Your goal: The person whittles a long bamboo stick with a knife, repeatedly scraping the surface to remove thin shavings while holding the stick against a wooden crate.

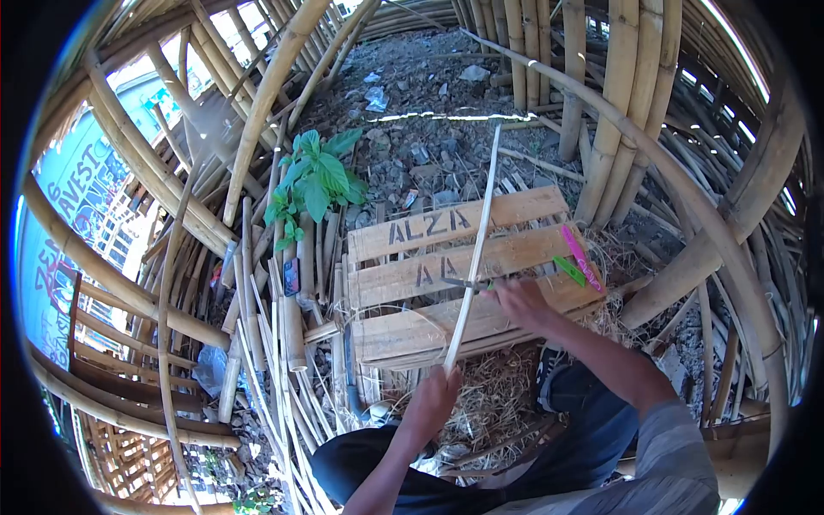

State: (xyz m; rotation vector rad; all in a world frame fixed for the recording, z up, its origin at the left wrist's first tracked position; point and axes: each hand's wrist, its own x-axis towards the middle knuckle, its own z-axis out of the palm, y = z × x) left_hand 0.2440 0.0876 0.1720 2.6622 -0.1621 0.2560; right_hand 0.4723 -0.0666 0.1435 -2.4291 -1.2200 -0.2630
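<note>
My left hand [432, 399] is closed around the near end of a long pale bamboo strip [485, 210]. The strip slants up and away across a slatted wooden crate [378, 287] marked with black letters. My right hand [519, 302] grips a knife [455, 281], its dark narrow blade lying across the strip above the middle slats. Fingers hide most of the knife's handle. To the right of that hand, a pink elongated object [575, 246] and a green one [569, 270] lie on the crate's right end.
Bamboo poles [631, 103] stand and lean on both sides. Cut bamboo lengths [292, 335] lie left of the crate, with a phone-like object [292, 276] on them. A leafy plant [318, 180] grows behind. Straw and shavings [493, 395] cover the ground between my legs.
</note>
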